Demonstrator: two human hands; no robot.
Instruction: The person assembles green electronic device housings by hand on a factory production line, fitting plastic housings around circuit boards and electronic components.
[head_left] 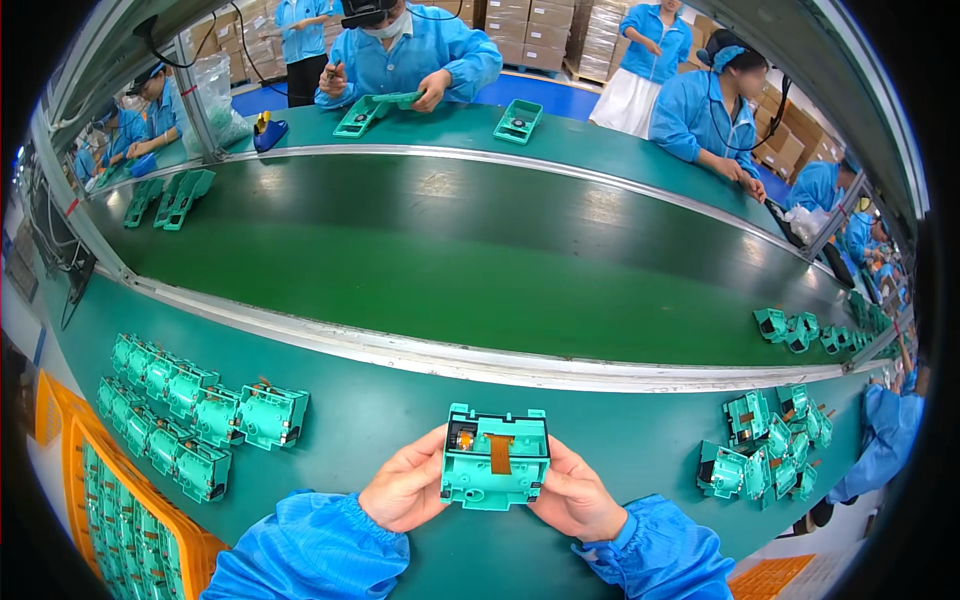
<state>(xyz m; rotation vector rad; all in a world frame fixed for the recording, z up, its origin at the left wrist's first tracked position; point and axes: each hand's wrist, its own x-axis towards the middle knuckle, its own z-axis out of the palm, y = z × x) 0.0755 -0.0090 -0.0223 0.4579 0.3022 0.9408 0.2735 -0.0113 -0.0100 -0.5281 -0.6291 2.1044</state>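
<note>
Between my two hands, above the near edge of the green table, is a turquoise plastic housing. A brown-orange ribbon cable runs down its face, and a small orange-and-metal part sits in its upper left opening. My left hand grips the housing's left side, fingers closed against it. On the opposite side my right hand holds it the same way, thumb in front. Most fingertips are hidden behind the housing.
At left, similar housings stand in two rows. More lie in a loose group at right. An orange crate full of housings is at lower left. Beyond a metal rail runs a green conveyor belt. Co-workers in blue sit across it.
</note>
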